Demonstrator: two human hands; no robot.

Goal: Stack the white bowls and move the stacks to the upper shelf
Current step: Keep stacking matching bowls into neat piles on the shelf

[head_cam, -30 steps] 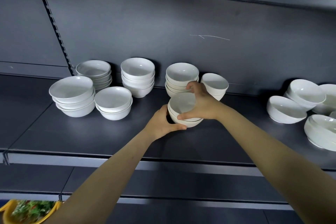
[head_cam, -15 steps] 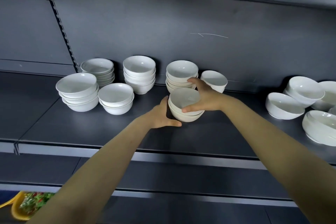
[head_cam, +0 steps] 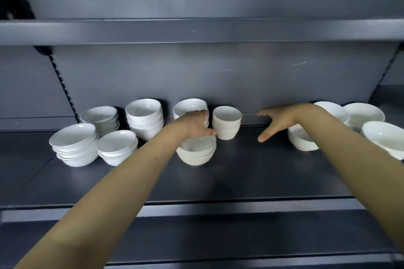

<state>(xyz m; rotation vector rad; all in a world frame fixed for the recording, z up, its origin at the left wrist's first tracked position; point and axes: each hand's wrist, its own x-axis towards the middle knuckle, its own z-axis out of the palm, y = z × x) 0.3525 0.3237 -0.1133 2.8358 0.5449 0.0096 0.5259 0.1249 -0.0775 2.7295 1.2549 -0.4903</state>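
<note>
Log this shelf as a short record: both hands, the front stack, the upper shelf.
left hand: open, over the far rim of the front stack; contact unclear
right hand: open, fingers spread, holding nothing, near the bowls at right
front stack: nested white bowls, upright on the lower shelf
upper shelf: only its front edge shows

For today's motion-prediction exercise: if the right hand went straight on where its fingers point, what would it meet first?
Probably the small stack of two deep white ceramic bowls, just left of the right hand; depth is unclear.
</note>
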